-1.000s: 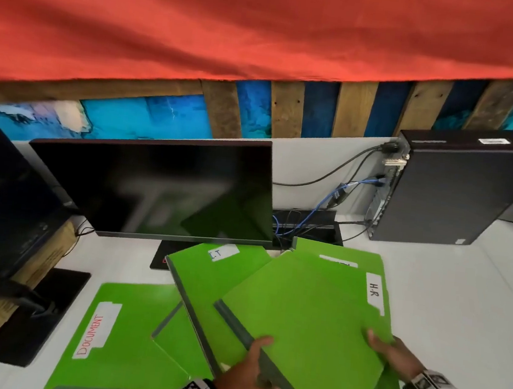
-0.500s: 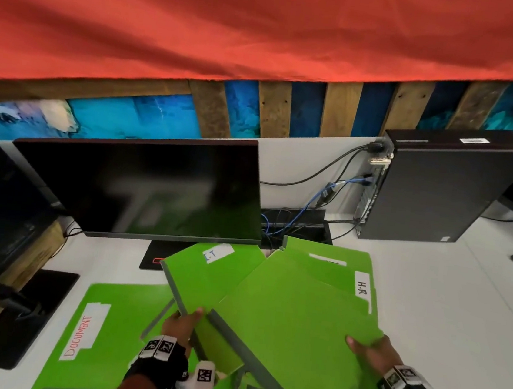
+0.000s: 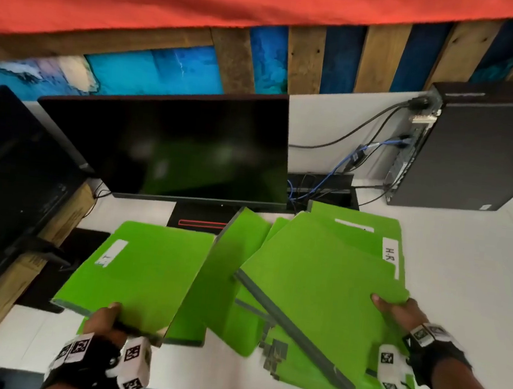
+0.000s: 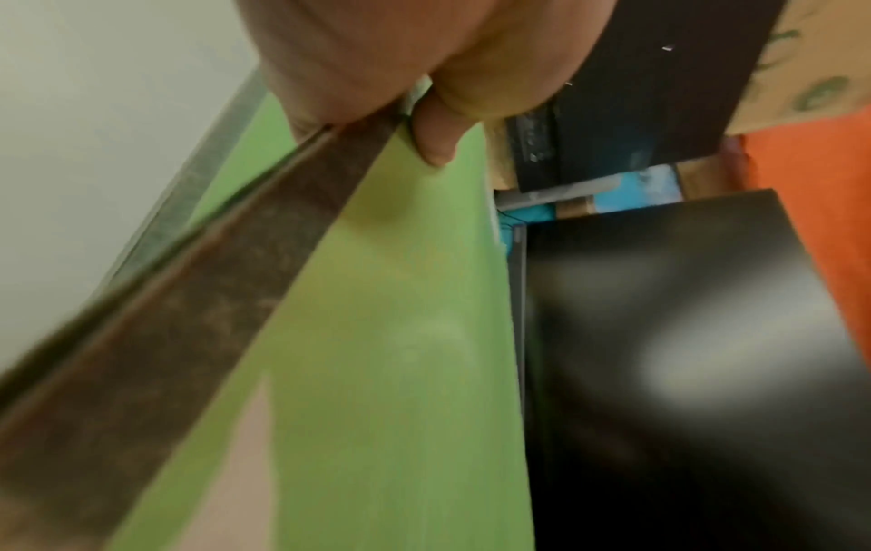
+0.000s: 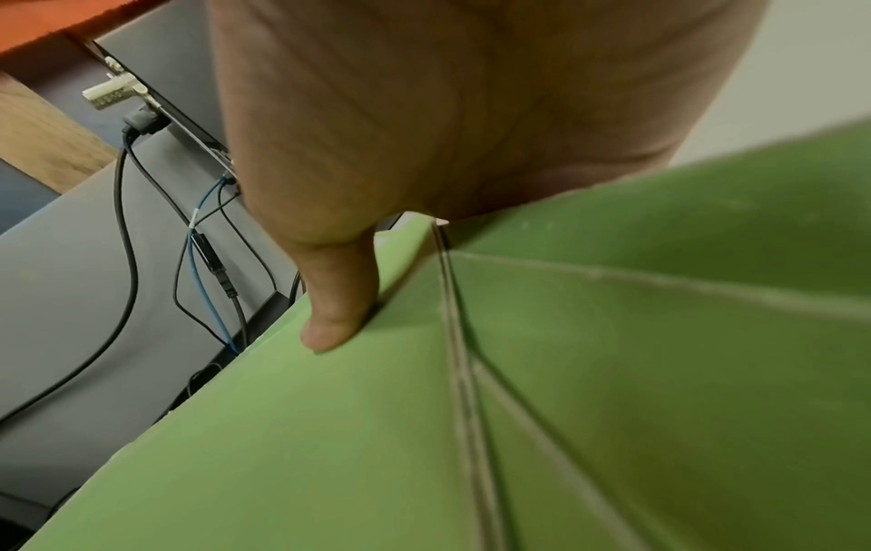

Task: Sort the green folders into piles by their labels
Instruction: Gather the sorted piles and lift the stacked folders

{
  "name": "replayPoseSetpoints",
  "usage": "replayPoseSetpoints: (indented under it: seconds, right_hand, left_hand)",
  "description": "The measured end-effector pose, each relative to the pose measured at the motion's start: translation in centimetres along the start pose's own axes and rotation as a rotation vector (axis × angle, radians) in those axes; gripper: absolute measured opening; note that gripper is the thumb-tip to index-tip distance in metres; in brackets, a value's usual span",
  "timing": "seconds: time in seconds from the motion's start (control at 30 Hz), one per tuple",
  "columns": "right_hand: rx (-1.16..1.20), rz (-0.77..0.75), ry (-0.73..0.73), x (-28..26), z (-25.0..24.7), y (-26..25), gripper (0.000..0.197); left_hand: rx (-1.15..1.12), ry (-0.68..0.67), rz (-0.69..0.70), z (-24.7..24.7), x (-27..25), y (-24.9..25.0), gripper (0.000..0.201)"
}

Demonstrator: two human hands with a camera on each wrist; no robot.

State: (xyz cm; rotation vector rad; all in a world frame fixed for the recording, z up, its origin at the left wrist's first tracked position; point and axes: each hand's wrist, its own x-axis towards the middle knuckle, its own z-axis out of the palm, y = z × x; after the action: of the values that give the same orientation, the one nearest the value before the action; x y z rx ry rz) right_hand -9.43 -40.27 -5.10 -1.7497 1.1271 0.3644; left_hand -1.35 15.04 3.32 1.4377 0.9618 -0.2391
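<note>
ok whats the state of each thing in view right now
left hand: grips the near edge of a folder
folder with white label: lifted, tilted
right hand: holds the fanned stack
fanned stack: raised, spread out
H.R folder: in the stack, label showing
monitor: screen dark
computer tower: upright, cables plugged in

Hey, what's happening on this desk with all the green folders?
A person is sorting green folders at a white desk. The left hand grips one folder by its dark spine, holding it out to the left in front of the monitor. The right hand holds the fanned stack, where a label reading H.R shows.
</note>
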Motion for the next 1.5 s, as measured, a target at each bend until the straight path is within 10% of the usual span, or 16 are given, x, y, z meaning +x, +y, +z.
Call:
replayPoseSetpoints:
  seconds: [0.37, 0.87, 0.97, 1.13, 1.37, 1.5]
  right_hand:
    - [0.147, -0.018, 0.087, -1.0, 0.7, -0.5, 0.105]
    - [0.039, -0.181, -0.016, -1.8, -1.0, 0.1, 0.066]
    - [0.047, -0.182, -0.007, -2.2, -0.8, -0.1, 0.064]
    - [0.112, -0.027, 0.013, -2.2, -1.5, -0.6, 0.065]
    - [0.17, 0.089, -0.08, 3.5, -2.2, 3.0, 0.124]
    - [0.102, 0.03, -0.07, -0.1, -2.7, 0.4, 0.085]
  left_hand:
    - [-0.039, -0.439, 0.268, 10.0, -8.0, 0.7, 0.023]
    - [0.503, -0.252, 0.003, 20.6, -6.7, -6.7, 0.058]
    - [0.391, -0.151, 0.193, 21.8, -8.4, -6.6, 0.012]
    - [0.347, -0.205, 0.517, 22.3, -11.0, -5.1, 0.021]
    - [0.576, -0.549, 0.794, 26.1, -10.0, 2.4, 0.025]
    - [0.902, -0.572, 0.902, 32.9, -9.4, 4.6, 0.031]
